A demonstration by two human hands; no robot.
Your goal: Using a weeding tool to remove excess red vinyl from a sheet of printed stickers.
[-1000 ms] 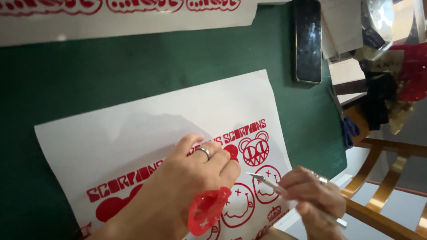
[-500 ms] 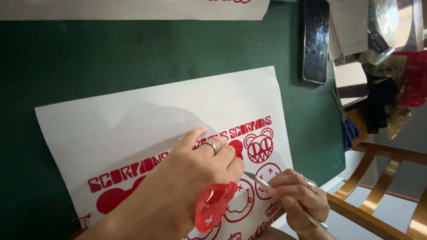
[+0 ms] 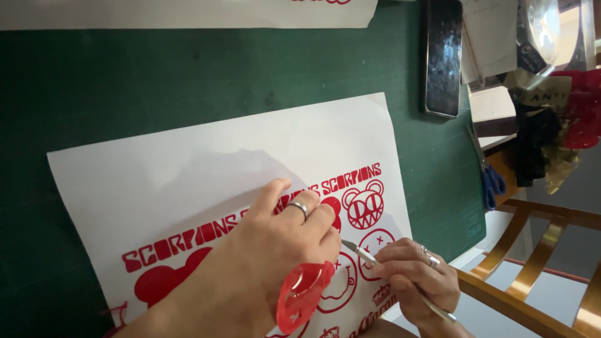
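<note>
— Item one?
— White sheet of red vinyl decals (image 3: 206, 163), lying on the green worktop (image 3: 125, 81). I am pressing it flat with my left hand (image 3: 275, 244), a peeled red scrap (image 3: 303, 294) clinging to it.
— Tool?
— Right hand (image 3: 413, 275), fingers closing on a thin weeding knife (image 3: 360, 251). I am keeping the tip shallow, I judge.
— Beyond?
— Phone (image 3: 443, 56), blue scissors (image 3: 491, 181).

Both arms are bare, with no sleeves in sight. The left hand (image 3: 275, 244) wears a plain silver band on one finger; the right hand (image 3: 410, 275) has a silver ring too (its shape is unclear).
</note>
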